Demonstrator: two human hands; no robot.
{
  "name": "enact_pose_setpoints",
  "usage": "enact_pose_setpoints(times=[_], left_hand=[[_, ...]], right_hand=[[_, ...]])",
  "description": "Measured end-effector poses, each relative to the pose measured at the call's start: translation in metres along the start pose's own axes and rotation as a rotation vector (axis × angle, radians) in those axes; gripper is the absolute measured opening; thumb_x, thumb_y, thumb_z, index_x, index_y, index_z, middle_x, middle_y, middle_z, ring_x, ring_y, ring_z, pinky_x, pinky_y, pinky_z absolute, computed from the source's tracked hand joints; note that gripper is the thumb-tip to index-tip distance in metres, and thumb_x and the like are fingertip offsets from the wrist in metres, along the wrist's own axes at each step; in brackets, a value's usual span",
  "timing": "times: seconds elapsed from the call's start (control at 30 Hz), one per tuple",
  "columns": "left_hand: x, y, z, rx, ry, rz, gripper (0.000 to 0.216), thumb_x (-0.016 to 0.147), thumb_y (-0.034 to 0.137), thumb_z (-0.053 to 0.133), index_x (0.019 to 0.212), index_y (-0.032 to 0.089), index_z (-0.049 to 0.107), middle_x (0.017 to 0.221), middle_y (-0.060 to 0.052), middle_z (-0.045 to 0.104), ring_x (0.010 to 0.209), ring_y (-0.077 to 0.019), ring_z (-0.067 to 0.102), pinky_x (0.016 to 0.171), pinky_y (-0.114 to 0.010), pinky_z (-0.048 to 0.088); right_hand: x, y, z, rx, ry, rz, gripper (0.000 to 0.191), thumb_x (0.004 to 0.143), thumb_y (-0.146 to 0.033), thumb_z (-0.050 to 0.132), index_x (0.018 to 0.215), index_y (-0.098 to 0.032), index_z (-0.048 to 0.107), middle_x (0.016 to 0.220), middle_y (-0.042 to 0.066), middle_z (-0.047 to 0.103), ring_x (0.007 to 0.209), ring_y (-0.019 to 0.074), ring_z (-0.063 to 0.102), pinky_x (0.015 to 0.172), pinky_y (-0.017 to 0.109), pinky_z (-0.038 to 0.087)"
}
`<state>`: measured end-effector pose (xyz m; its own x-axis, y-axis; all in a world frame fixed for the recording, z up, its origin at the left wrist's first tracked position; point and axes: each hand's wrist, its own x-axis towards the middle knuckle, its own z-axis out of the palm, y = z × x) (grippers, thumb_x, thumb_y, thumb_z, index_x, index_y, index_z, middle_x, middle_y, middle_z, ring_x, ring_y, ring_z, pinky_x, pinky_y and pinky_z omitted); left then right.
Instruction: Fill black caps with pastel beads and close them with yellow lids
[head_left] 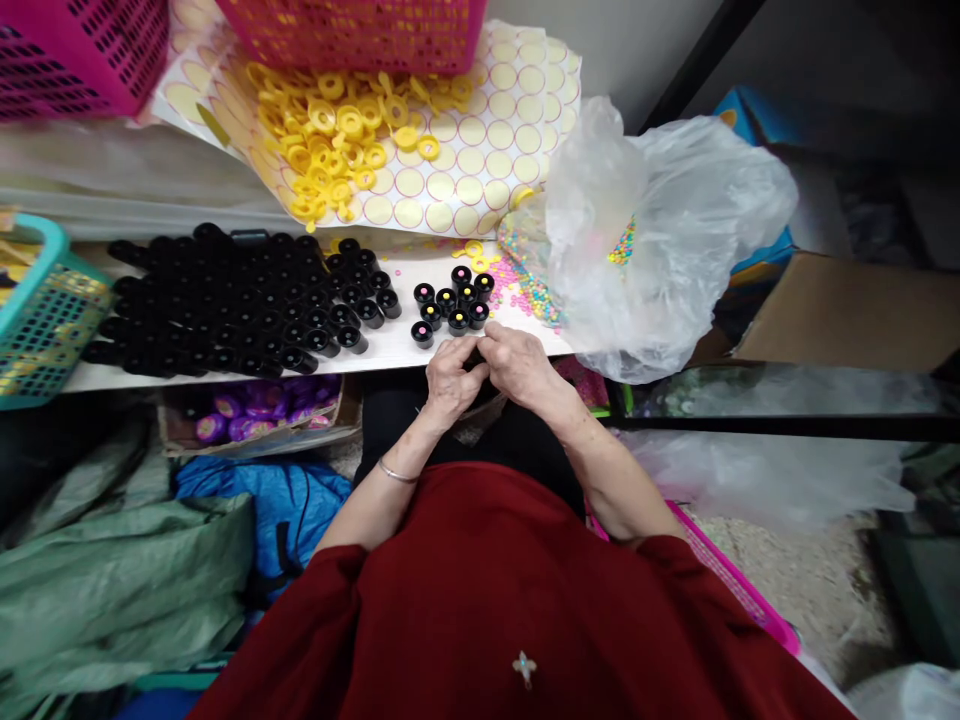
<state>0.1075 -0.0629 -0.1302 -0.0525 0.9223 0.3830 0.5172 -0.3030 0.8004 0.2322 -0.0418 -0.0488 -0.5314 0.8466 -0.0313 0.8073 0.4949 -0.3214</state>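
Note:
Both hands meet at the front edge of the white table, fingertips nearly touching. My left hand [450, 380] is closed around a small dark piece [475, 357], which looks like one of the black cylinders and is mostly covered by fingers. My right hand [517, 365] is pinched against it from the other side; what its fingertips hold is hidden. Just beyond stand several black cylinders [458, 320] upright, each with a pink or yellow bead in its top. Loose pink and yellow beads [514, 290] lie behind them to the right.
Many plain black cylinders [225, 300] crowd the table's left. Yellow plastic rings [330, 150] lie on a sticker sheet [502, 130] below a pink basket [360, 35]. A clear plastic bag [667, 230] with beads stands right; a teal basket [52, 310] stands left.

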Motion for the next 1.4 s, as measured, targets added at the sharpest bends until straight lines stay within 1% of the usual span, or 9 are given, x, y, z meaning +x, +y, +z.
enact_pose_setpoints(times=[0.23,0.47,0.63,0.77,0.93,1.03,1.2,1.3,1.4], left_hand=[[-0.001,0.0,0.0,-0.035,0.047,-0.004,0.021,0.07,0.026,0.071,0.09,0.02,0.07,0.085,-0.003,0.069,0.079,-0.017,0.06,0.075,-0.031,0.051],[-0.016,-0.008,-0.045,0.048,0.205,-0.047,0.026,0.068,0.035,0.075,0.088,0.019,0.069,0.082,-0.002,0.068,0.071,-0.0144,0.059,0.067,-0.029,0.05],[-0.017,-0.019,-0.067,0.157,0.22,-0.003,0.023,0.071,0.033,0.071,0.09,0.02,0.069,0.083,-0.003,0.068,0.075,-0.0161,0.06,0.07,-0.03,0.05],[-0.012,-0.005,-0.065,0.319,0.179,0.234,0.019,0.077,0.024,0.063,0.094,0.021,0.07,0.092,-0.008,0.069,0.085,-0.0204,0.06,0.081,-0.037,0.048],[-0.001,0.022,-0.051,0.442,-0.137,0.494,0.025,0.086,0.023,0.052,0.104,0.025,0.068,0.109,-0.009,0.069,0.099,-0.0224,0.059,0.083,-0.038,0.044],[0.005,0.027,-0.046,0.431,-0.133,0.503,0.024,0.087,0.024,0.052,0.104,0.024,0.069,0.108,-0.01,0.069,0.098,-0.0227,0.059,0.084,-0.039,0.042],[0.008,0.025,-0.046,0.418,0.168,0.372,0.022,0.076,0.025,0.064,0.097,0.024,0.071,0.096,-0.009,0.069,0.09,-0.024,0.057,0.086,-0.042,0.041],[0.005,0.024,-0.045,0.362,0.266,0.361,0.025,0.073,0.024,0.066,0.098,0.022,0.07,0.092,-0.008,0.068,0.084,-0.0219,0.055,0.082,-0.04,0.045],[0.001,0.023,-0.038,0.315,0.243,0.335,0.023,0.072,0.024,0.067,0.095,0.022,0.07,0.089,-0.006,0.067,0.082,-0.0207,0.056,0.078,-0.037,0.048]], right_hand=[[-0.008,0.036,0.021,0.541,0.251,0.023,0.012,0.081,-0.02,0.053,0.081,-0.018,0.065,0.078,0.002,0.057,0.072,0.0153,0.054,0.07,0.027,0.043],[-0.005,0.07,0.032,0.258,0.481,0.379,0.017,0.082,-0.02,0.045,0.087,-0.02,0.062,0.098,0.01,0.06,0.088,0.0218,0.056,0.08,0.033,0.045],[-0.004,0.048,0.034,0.376,0.541,0.281,0.017,0.084,-0.024,0.044,0.082,-0.02,0.06,0.095,0.009,0.058,0.089,0.0207,0.057,0.082,0.034,0.046],[-0.005,0.002,0.04,0.89,0.469,0.17,0.021,0.084,-0.039,0.052,0.079,-0.02,0.06,0.088,0.006,0.06,0.087,0.0181,0.059,0.082,0.033,0.049],[0.003,-0.029,0.046,1.836,0.197,0.451,0.047,0.087,-0.063,0.043,0.081,-0.019,0.06,0.074,0.004,0.064,0.081,0.0175,0.063,0.072,0.029,0.055],[0.006,-0.025,0.043,2.069,0.17,0.568,0.046,0.087,-0.063,0.045,0.075,-0.02,0.058,0.067,0.002,0.063,0.072,0.0159,0.062,0.065,0.026,0.056],[0.007,-0.007,0.037,2.142,0.218,0.619,0.053,0.089,-0.062,0.043,0.068,-0.016,0.059,0.063,0.004,0.062,0.065,0.014,0.062,0.068,0.026,0.056],[0.017,0.011,0.036,2.017,0.457,0.601,0.055,0.086,-0.065,0.044,0.068,-0.016,0.058,0.07,0.007,0.066,0.07,0.0145,0.065,0.076,0.03,0.056],[0.033,0.034,0.039,1.692,0.714,0.53,0.057,0.082,-0.071,0.045,0.074,-0.016,0.06,0.078,0.007,0.068,0.074,0.0158,0.066,0.08,0.032,0.054]])
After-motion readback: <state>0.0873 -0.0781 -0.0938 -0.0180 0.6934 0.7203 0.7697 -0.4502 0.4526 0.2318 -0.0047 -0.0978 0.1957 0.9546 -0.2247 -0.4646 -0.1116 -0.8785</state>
